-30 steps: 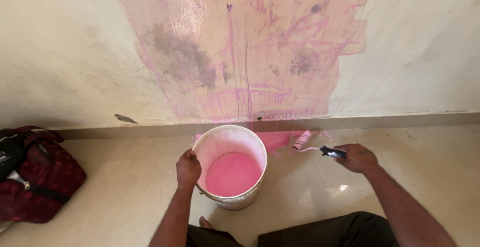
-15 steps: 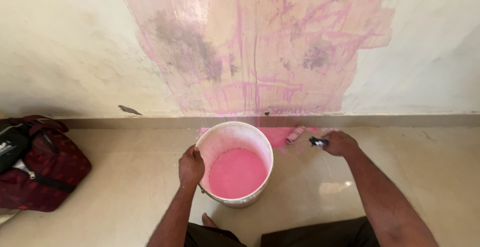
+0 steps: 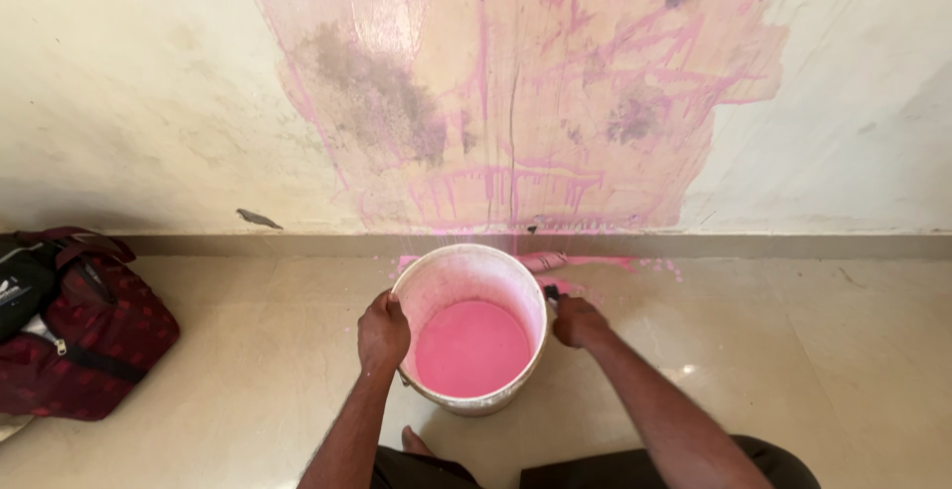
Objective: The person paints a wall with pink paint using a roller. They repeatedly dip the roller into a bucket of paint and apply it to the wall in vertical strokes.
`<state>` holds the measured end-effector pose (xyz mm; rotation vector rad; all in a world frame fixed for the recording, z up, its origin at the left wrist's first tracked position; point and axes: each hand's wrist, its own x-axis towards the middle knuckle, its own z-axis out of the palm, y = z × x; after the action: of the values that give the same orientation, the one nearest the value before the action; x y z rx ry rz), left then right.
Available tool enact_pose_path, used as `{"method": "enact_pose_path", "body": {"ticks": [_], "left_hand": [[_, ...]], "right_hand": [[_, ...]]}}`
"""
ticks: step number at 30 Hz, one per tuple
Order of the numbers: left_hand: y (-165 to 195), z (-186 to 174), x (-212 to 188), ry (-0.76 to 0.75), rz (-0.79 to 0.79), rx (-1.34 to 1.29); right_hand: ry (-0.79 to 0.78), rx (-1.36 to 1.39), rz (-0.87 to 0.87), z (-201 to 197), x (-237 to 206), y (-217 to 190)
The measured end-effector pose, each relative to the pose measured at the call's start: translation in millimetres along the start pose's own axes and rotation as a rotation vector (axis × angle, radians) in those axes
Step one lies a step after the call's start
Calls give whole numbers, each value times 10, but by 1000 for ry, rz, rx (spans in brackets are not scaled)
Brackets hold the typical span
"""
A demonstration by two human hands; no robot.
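A white bucket (image 3: pixel 448 273) with pink paint (image 3: pixel 471 347) in it stands on the floor close to the wall. My left hand (image 3: pixel 383 330) grips the bucket's left rim. My right hand (image 3: pixel 577 320) sits against the bucket's right side, closed on the dark handle of a paint roller (image 3: pixel 551 294). The roller's pink sleeve (image 3: pixel 543 261) shows just behind the bucket's far rim, low over the floor. The wall (image 3: pixel 516 92) above carries a wide patch of pink streaks and drips.
A dark red bag (image 3: pixel 84 325) lies on the floor at the left. Pink splashes (image 3: pixel 615 264) mark the floor by the grey skirting (image 3: pixel 793 245). My foot (image 3: pixel 415 440) and knees are just below the bucket.
My right hand has drawn the roller leftwards along the floor, from well right of the bucket to right beside its rim. My left hand stays on the rim.
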<state>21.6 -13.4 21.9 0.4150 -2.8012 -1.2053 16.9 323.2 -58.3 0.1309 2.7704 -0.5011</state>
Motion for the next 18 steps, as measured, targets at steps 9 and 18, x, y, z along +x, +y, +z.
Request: {"method": "enact_pose_path", "body": {"ticks": [9, 18], "left_hand": [[61, 29, -58, -17, -71, -37], [107, 72, 5, 23, -23, -35]], "right_hand": [[191, 248, -60, 394, -183, -133], [390, 277, -104, 466, -320, 163]]}}
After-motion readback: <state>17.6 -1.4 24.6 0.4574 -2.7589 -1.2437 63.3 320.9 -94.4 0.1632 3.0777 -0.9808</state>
